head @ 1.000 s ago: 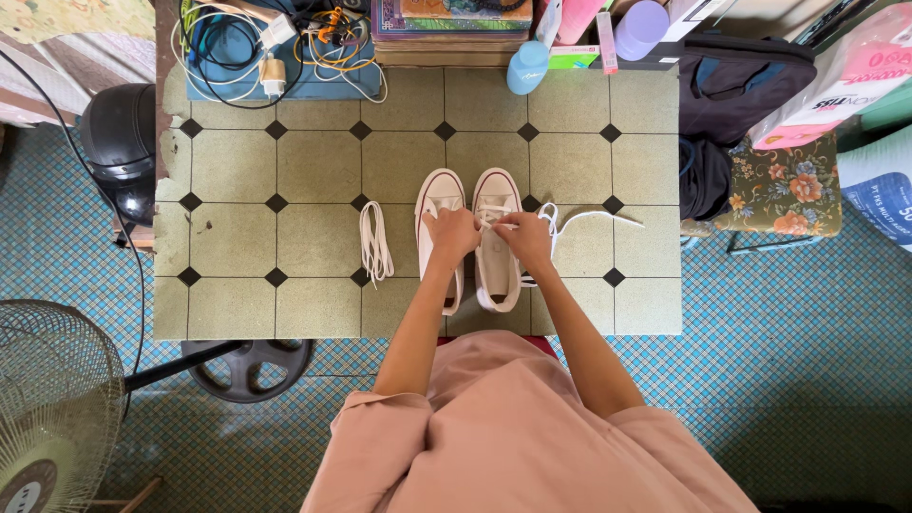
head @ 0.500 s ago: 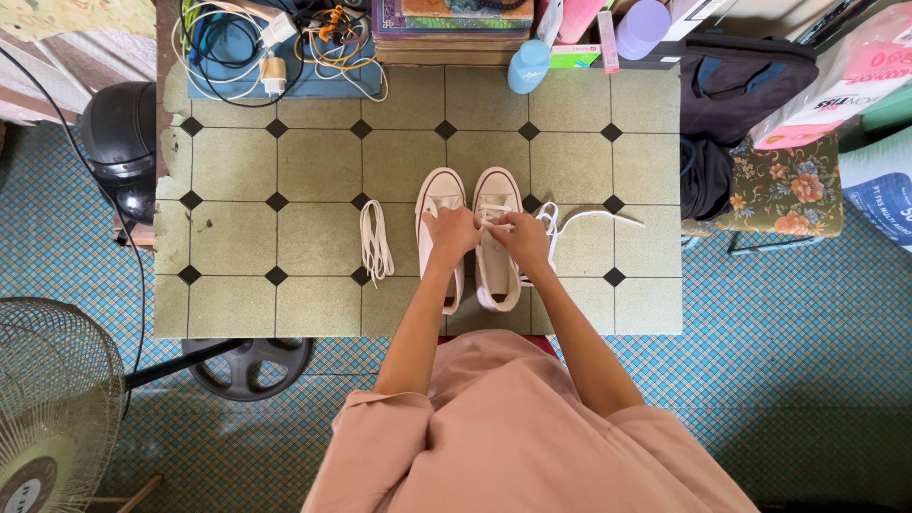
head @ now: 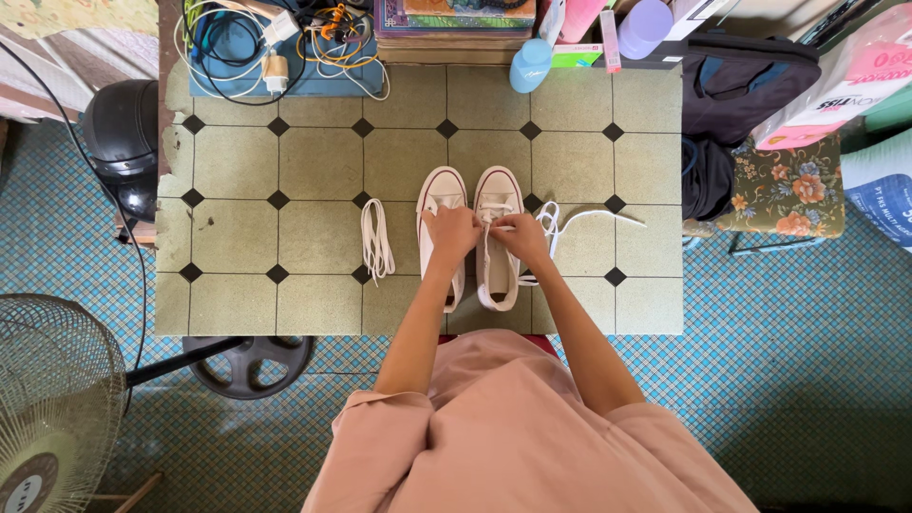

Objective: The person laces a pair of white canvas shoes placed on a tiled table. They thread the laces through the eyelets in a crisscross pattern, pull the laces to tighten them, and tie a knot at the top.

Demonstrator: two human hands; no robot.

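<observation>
Fingers [head: 486,224] of both hands pinching a white lace over the tongue of the right-hand shoe [head: 498,237], closed tight on it. Left hand [head: 453,233] lying curled across the left-hand shoe [head: 441,223] and reaching over to the lace [head: 488,249]; right hand [head: 523,237] curled on the outer side of the same shoe, gripping the lace too. A strand of that lace running straight down the tongue below the fingers; its loose end [head: 579,218] looping and trailing off to the right across the tiles. Both white shoes standing side by side, toes pointing away, near the front middle of the tiled desk [head: 285,171]. A second white lace [head: 376,241] lying bundled just left of the shoes, apart from them. Tangled cables [head: 275,43] piling at the far left of the desk, a blue bottle [head: 529,65] and stacked books [head: 451,24] sitting along the far edge. A fan [head: 52,399] standing on the floor at lower left.
</observation>
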